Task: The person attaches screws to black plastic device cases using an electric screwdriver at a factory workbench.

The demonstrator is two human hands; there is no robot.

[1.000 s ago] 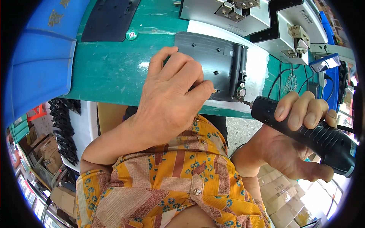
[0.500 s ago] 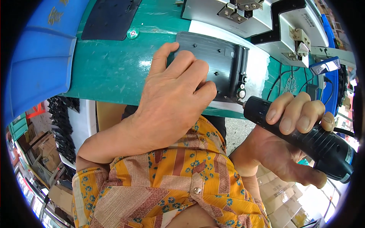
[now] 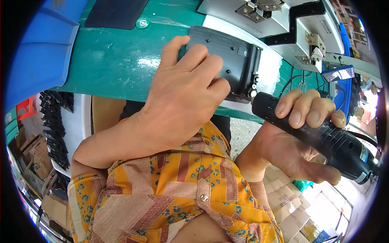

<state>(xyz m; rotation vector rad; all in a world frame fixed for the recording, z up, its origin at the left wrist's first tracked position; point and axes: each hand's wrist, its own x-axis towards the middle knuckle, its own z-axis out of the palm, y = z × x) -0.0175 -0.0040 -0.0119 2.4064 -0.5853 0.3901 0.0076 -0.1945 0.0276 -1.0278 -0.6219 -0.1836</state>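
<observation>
A black plastic panel (image 3: 221, 54) with small raised clips and a tubular bar along its right edge lies on a white sheet (image 3: 265, 65) on the green-covered bench. My left hand (image 3: 188, 87) is closed on the panel's left and near side, with some fingertips hidden. In my right hand (image 3: 296, 150) is a black corded electric screwdriver (image 3: 320, 137), held at a slant with the fingers wrapped round its body. Its nose points at the panel's near right corner, beside a small round white part (image 3: 253, 93). Whether the bit sits on a screw cannot be made out.
Silver metal fixtures (image 3: 308, 36) with clamps stand behind and right of the panel. A blue bin (image 3: 40, 52) is at the left. Another dark panel (image 3: 115, 14) and a small round green-and-white piece (image 3: 142, 22) lie at the back. Cables (image 3: 298, 77) run on the right.
The whole view has shifted, so bench and hands sit higher and further left in the picture. The screwdriver's nose is slightly closer to the panel's corner. Both hands keep their grips.
</observation>
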